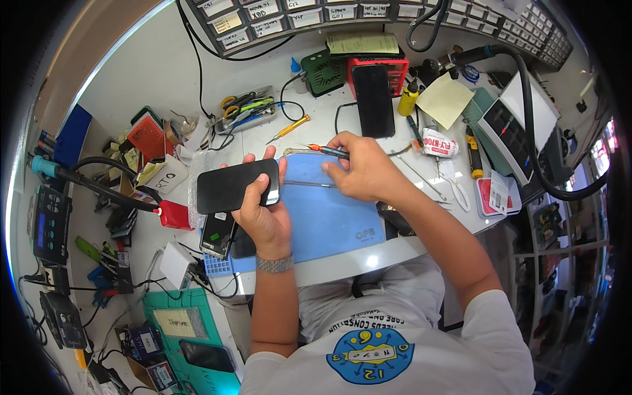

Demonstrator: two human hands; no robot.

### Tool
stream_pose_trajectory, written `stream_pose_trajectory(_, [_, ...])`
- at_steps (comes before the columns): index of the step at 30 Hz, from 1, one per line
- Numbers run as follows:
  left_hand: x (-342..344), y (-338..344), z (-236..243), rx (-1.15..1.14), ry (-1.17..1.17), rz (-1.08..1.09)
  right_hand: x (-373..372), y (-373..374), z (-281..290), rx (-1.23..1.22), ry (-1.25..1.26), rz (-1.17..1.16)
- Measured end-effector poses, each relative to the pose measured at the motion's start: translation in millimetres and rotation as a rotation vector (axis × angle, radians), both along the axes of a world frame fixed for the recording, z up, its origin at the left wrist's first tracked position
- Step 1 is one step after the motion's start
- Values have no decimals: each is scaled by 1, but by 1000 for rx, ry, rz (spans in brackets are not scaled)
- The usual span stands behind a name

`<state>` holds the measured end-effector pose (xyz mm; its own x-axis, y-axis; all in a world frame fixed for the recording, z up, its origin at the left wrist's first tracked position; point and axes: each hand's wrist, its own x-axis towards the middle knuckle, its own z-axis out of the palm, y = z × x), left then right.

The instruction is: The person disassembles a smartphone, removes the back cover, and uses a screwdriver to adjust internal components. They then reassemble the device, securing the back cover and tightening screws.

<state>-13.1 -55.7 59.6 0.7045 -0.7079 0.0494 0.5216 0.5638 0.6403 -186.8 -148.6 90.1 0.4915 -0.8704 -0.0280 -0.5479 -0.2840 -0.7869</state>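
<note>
My left hand (266, 220) is wrapped round a black smartphone (227, 184), tilted with its dark face up and my thumb on its edge. To the right, above a blue work mat (316, 227), my right hand (365, 164) pinches a small screwdriver (322, 150) with a dark and orange handle. Its thin tip points left, toward the phone but apart from it. A thin metal tool (309, 184) lies on the mat below that hand. Under my left hand sits an opened phone body (217, 234), with another dark phone partly hidden beside it.
Behind the mat are a yellow screwdriver (289, 128), a propped black phone (373, 100) and a yellow bottle (408, 99). Tweezers (454, 187) lie to the right. A red bottle (174, 215) stands left, near a thick hose (105, 187). Labelled drawers (276, 26) line the back.
</note>
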Motion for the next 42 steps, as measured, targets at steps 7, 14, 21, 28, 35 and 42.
stream_pose_trajectory(7, [5,1,-2,-65,-48,208,51,-20,-24,-152,323,197])
stream_pose_trajectory(14, [7,4,5,-78,-2,247,68,-15,-31,-211,487,253])
stream_pose_trajectory(21, [10,11,-1,-298,247,-172,44,23,-25,72,-604,-176])
stream_pose_trajectory(28, [2,10,-5,-304,436,-437,42,82,-29,9,-877,-76])
stream_pose_trajectory(35, [0,10,-11,-276,355,-493,48,84,-29,10,-896,-68])
stream_pose_trajectory(42, [-4,10,-7,-245,270,-466,49,84,-31,-30,-895,-69])
